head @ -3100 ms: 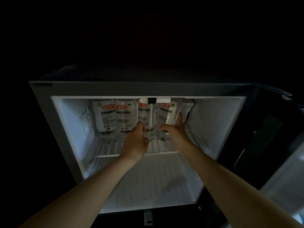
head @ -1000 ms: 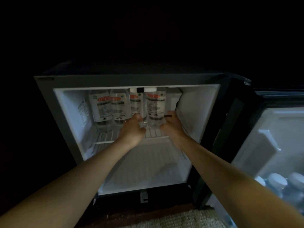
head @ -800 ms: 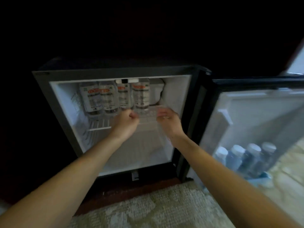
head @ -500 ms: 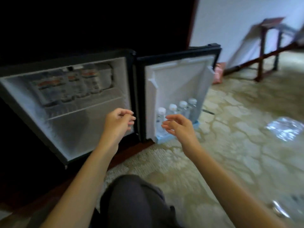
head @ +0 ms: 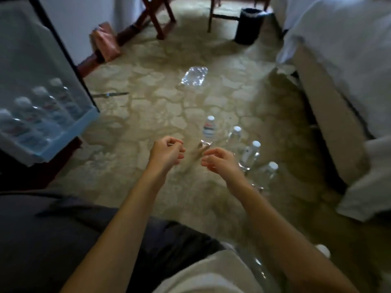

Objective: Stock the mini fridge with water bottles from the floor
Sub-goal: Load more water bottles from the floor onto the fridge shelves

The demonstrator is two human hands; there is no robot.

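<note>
Four water bottles (head: 243, 149) stand upright on the carpeted floor (head: 148, 106), caps up, in a loose row that runs from beyond the hands toward the bed (head: 338, 60). The farthest bottle (head: 208, 131), with a red and dark label, stands just past the gap between the two hands. The next three step away toward the bed side, and the right hand (head: 221, 162) partly covers the base of the row. Each bottle's long axis is vertical.

Both hands hover above the floor, near each other but apart, and neither holds anything. The left hand (head: 168, 152) has its fingers loosely curled inward, with the thumb close to the fingertips. The right hand is half open, fingers bent and pointing toward the left one. Both forearms reach forward from the bottom of the view over a dark-clothed knee.

The open fridge door (head: 31, 66) stands well to the left of the bottle row, and its pale blue door shelf (head: 69, 134) carries four more bottles upright (blurred by motion). A crumpled clear plastic wrap (head: 194, 78) lies on the floor well beyond the row, and a dark waste bin (head: 248, 25) stands farther still.
</note>
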